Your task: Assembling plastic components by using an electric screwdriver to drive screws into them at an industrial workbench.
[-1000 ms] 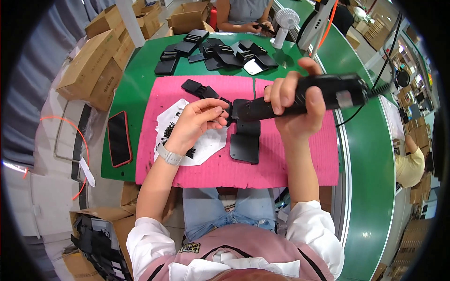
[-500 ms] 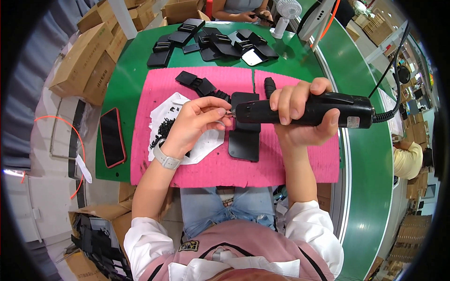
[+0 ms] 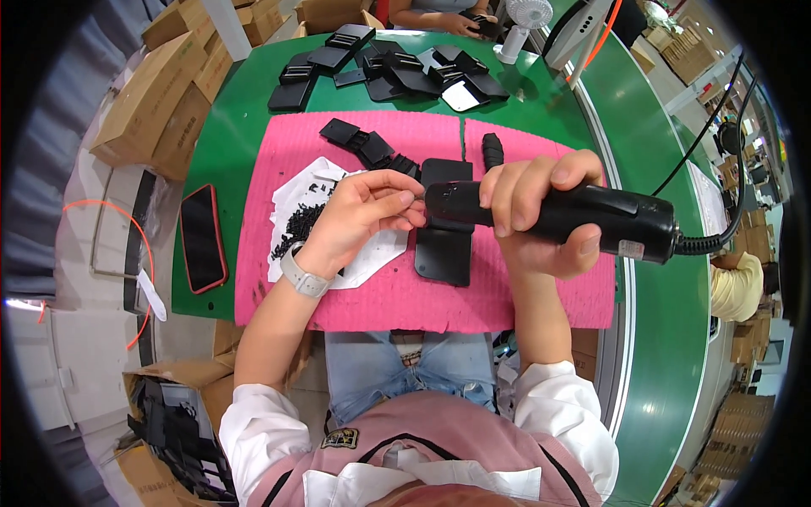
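Observation:
My right hand (image 3: 517,201) is wrapped round a black corded electric screwdriver (image 3: 629,218), which lies nearly level with its nose toward my left hand. The fingertips of my left hand (image 3: 359,211) are pinched together right at that nose; whatever they hold is too small to make out. Below the tool, a hinged-looking black flat part (image 3: 443,258) rests on the pink foam mat (image 3: 380,313), partly covered by the tool. Beside my left wrist, small black screws (image 3: 302,221) are heaped on white paper (image 3: 378,260).
Small black blocks (image 3: 372,149) and a ribbed black piece (image 3: 492,150) lie farther up the mat. Black parts (image 3: 397,72) are piled at the table's far side, near a white fan (image 3: 515,38). A phone (image 3: 203,241) lies left. Another person's hand (image 3: 463,24) shows across the table.
The screwdriver's cord end has dipped slightly, tilting the tool. My left fingertips stay at its nose. The whole view has shifted a little.

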